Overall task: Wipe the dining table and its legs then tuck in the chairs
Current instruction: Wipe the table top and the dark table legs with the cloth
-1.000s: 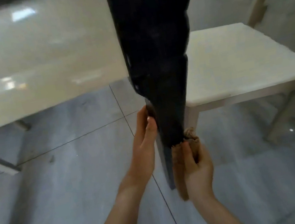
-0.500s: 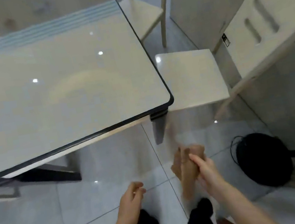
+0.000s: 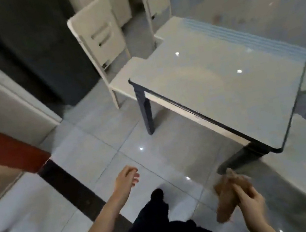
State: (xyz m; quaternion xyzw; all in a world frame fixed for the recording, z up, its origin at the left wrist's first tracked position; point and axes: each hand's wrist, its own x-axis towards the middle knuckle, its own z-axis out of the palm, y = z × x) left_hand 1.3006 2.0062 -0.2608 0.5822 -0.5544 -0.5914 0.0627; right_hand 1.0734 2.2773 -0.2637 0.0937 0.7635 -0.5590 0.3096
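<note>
Right hand [image 3: 248, 199]: grips brown cloth [image 3: 227, 201], carried low, likely for table legs.
Left hand [image 3: 126, 178]: loosely curled, empty, free.
Dining table [image 3: 224, 86]: right, beyond hands.
Chair [image 3: 102, 41]: far left, not fully tucked.

Pale glossy floor tiles [image 3: 94, 138] carry the glass-topped dining table [image 3: 224, 82] — dark legs [image 3: 146, 113], cream chair [image 3: 101, 37] at its far corner.

One glass-topped dining table [image 3: 224, 82], two dark table legs [image 3: 145, 109] in view, two cream slat-backed chairs [image 3: 99, 33] at its far side, one brown cloth [image 3: 225, 195], two hands, left [image 3: 126, 178] and right [image 3: 248, 199].
</note>
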